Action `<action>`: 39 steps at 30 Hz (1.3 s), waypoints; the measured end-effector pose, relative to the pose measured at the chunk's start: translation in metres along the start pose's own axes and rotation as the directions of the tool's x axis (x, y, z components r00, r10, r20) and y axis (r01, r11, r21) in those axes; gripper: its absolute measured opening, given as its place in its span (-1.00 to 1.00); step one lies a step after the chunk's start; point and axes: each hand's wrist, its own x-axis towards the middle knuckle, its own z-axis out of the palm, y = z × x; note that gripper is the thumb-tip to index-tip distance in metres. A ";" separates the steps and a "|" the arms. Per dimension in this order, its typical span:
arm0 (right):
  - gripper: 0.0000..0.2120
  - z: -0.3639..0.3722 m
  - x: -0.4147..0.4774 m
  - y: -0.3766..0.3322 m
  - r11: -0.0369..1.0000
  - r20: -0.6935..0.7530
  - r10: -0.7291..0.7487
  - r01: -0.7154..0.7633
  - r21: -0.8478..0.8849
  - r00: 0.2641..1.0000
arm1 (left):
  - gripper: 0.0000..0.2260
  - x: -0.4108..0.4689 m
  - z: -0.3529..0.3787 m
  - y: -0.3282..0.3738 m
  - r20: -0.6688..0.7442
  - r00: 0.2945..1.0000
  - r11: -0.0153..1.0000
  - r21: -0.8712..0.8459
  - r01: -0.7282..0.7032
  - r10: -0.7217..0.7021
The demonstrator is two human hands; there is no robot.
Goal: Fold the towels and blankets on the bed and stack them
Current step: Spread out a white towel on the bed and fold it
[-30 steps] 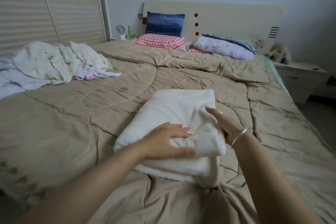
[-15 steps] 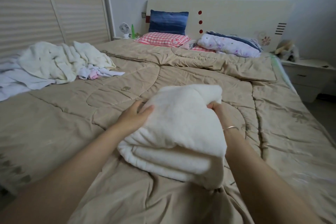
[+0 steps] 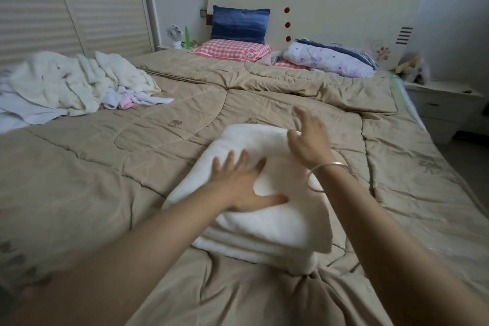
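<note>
A thick white folded blanket [image 3: 267, 230] lies on the beige quilt [image 3: 105, 167] in front of me. My left hand [image 3: 239, 184] presses flat on its top with fingers spread. My right hand [image 3: 309, 140], a bangle on its wrist, hovers open over the blanket's far right corner, fingers straight and slightly blurred. A loose heap of unfolded white towels and small pink and white cloths [image 3: 76, 82] sits at the bed's far left.
Pillows, one blue [image 3: 239, 24] and one pink checked [image 3: 232, 50], and a rolled floral quilt [image 3: 330, 59] lie at the headboard. A white nightstand [image 3: 444, 103] stands to the right of the bed. A wardrobe with slatted doors [image 3: 66, 5] is on the left.
Both hands let go of the blanket's sides after folding it over. My left hand now lies flat on top, and my right hand has lifted off above the far corner.
</note>
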 end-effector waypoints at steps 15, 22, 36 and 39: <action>-0.42 0.054 -0.043 0.064 0.962 -0.023 0.272 -0.273 -0.021 0.962 | -0.78 -0.027 0.044 -0.016 -0.690 0.628 0.718 -0.635 -0.285 -0.361; -0.19 0.028 -0.078 0.083 0.322 0.531 0.567 -0.763 0.561 0.630 | -0.26 -0.081 0.045 -0.070 0.173 0.718 -0.075 -0.983 0.167 -0.674; -0.05 0.022 -0.133 -0.045 0.178 0.644 0.414 -0.751 0.636 0.643 | -0.15 -0.096 -0.024 -0.078 -0.034 0.653 0.061 -0.998 0.018 -0.756; -0.19 0.039 -0.168 -0.079 0.161 0.799 0.274 -0.845 0.510 0.535 | -0.21 -0.111 -0.039 -0.123 -0.117 0.604 0.145 -0.989 -0.003 -0.788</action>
